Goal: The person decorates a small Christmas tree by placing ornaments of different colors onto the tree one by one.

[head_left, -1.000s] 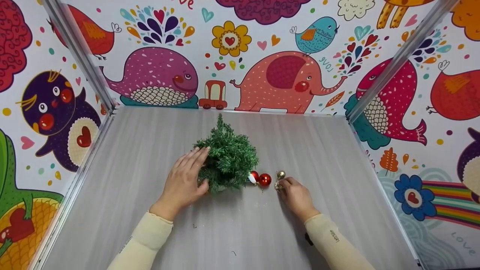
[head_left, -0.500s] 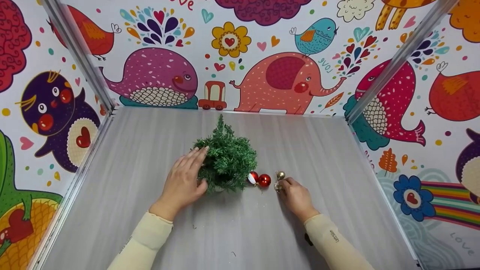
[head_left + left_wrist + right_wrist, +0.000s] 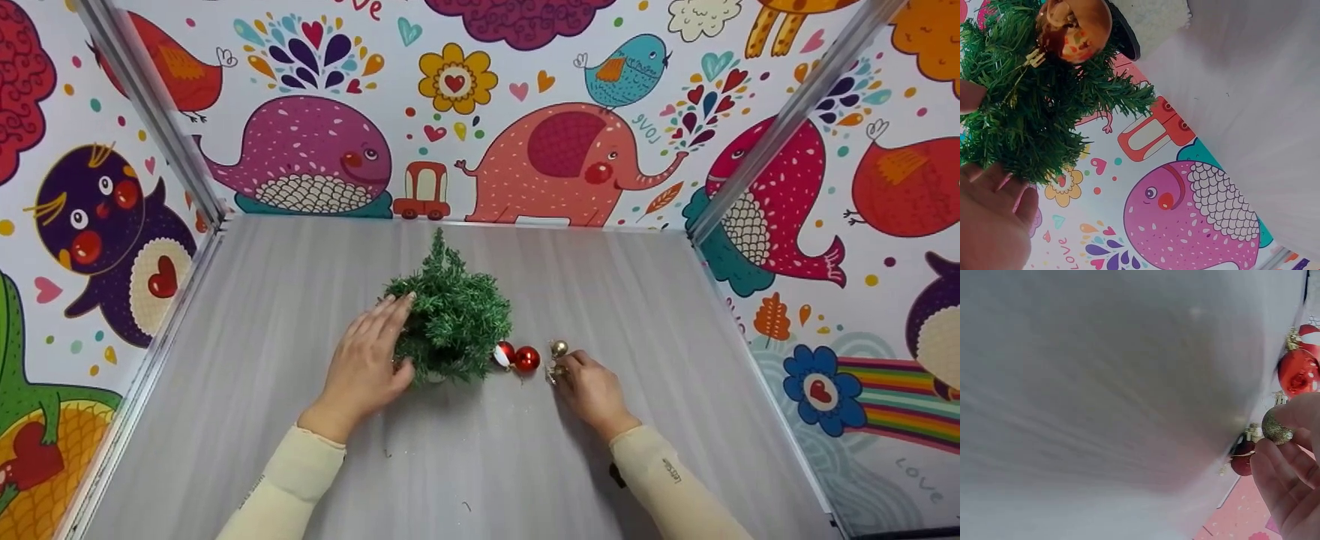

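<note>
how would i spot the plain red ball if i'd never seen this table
On the gray table, find the green tree that the left hand touches. Between the tree and the right hand lies the glossy red ball. Unlike the red-and-white ball beside it, it shows no white.
</note>
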`<move>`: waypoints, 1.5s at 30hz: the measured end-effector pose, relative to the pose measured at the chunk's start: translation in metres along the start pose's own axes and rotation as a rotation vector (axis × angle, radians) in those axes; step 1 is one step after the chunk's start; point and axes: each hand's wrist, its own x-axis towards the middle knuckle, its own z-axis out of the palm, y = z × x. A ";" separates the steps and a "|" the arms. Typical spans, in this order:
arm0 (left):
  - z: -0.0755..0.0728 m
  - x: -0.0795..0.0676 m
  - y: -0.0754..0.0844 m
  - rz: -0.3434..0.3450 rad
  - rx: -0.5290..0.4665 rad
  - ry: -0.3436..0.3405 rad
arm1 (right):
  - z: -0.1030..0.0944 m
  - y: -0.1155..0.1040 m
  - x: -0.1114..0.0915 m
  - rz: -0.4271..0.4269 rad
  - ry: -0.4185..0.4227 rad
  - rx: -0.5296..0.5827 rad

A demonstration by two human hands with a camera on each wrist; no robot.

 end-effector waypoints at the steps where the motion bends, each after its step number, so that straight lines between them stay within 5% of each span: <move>1: 0.000 0.000 0.000 0.002 0.001 0.007 | -0.003 -0.001 0.002 0.001 0.006 0.006; 8: 0.002 0.002 0.002 0.003 0.003 0.027 | -0.028 -0.016 0.015 0.009 0.055 0.063; 22: 0.004 -0.001 0.004 -0.005 0.013 0.043 | -0.073 -0.073 0.039 -0.128 0.151 0.230; 36: 0.004 0.000 0.007 0.010 0.041 0.066 | -0.079 -0.126 0.062 -0.289 0.190 0.382; 45: 0.005 0.000 0.008 0.027 0.048 0.106 | -0.071 -0.148 0.072 -0.303 0.199 0.499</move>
